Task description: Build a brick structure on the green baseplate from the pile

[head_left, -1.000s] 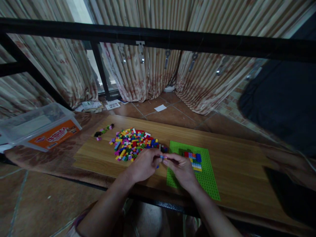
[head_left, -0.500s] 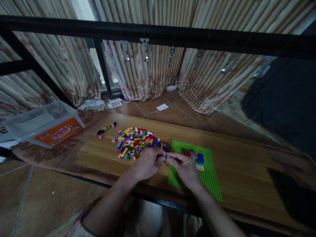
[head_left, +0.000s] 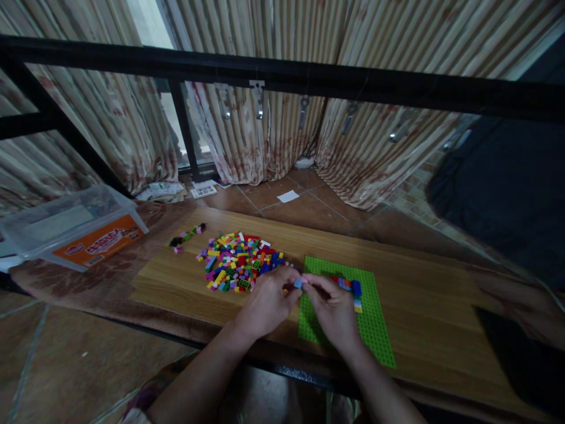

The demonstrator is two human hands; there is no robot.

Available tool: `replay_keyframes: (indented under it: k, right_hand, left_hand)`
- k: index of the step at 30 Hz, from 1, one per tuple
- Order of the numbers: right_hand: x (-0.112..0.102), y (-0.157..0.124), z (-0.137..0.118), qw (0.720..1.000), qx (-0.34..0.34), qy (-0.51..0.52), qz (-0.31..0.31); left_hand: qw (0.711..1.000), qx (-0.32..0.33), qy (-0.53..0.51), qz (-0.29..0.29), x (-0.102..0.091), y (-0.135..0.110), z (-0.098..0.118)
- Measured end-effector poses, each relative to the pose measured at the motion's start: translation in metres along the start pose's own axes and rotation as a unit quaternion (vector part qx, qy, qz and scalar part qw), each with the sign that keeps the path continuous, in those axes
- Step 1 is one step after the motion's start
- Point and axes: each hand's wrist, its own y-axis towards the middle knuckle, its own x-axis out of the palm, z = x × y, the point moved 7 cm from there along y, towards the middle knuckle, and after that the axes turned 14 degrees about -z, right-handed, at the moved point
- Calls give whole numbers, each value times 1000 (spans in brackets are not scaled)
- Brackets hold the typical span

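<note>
My left hand, right hand both pinch little blue brick. Brick pile just past left hand. Green board under right hand.

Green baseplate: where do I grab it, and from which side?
Probably the bare right edge of the green baseplate, coming from the right: it lies flat, its bricks sit inward of that edge, and the right hand is farther left.
</note>
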Motion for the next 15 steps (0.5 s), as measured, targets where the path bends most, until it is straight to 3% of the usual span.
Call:
replay_keyframes:
  k: [4,8,11,15]
  right_hand:
    - [-3,-1,0,1000,-11,22,6]
    - [-1,-2,0,999,-11,28,-11]
    - [-1,-2,-2,999,-2,44,-11]
    - [1,0,-4,995,13,101,-18]
  left_hand:
    - [983,-20,-184,-5,4,3,-12]
    - [952,-40,-302,-38,12,5,-19]
    - [947,-37,-317,-27,11,6,-19]
    - [964,-11,-265,-20,6,6,-15]
